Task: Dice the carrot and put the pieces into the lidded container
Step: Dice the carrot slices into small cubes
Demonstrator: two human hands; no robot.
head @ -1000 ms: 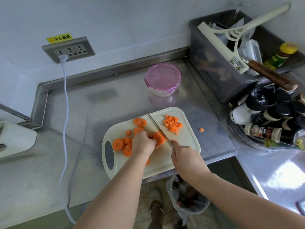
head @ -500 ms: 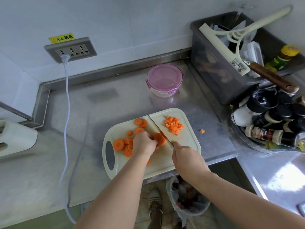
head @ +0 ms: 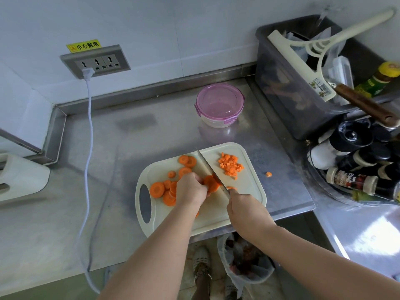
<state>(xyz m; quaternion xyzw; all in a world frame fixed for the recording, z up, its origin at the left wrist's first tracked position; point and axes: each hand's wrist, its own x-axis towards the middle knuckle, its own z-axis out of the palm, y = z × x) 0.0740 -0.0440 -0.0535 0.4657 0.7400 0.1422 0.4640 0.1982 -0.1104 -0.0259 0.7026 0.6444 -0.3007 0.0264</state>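
The left hand (head: 191, 191) is pinching carrot rounds (head: 211, 184) on the board (head: 249, 191) while the right hand (head: 246, 210) is gripping the knife (head: 208, 167), dicing; next, another downward cut seems due.

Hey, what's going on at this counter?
A person is dicing a carrot on a cream cutting board. The left hand holds a carrot slice steady while the right hand grips a knife, its blade against the slice. A pile of diced pieces sits at the board's far right, round slices wait on the left, and one stray piece lies on the counter. The pink-lidded container stands closed behind the board.
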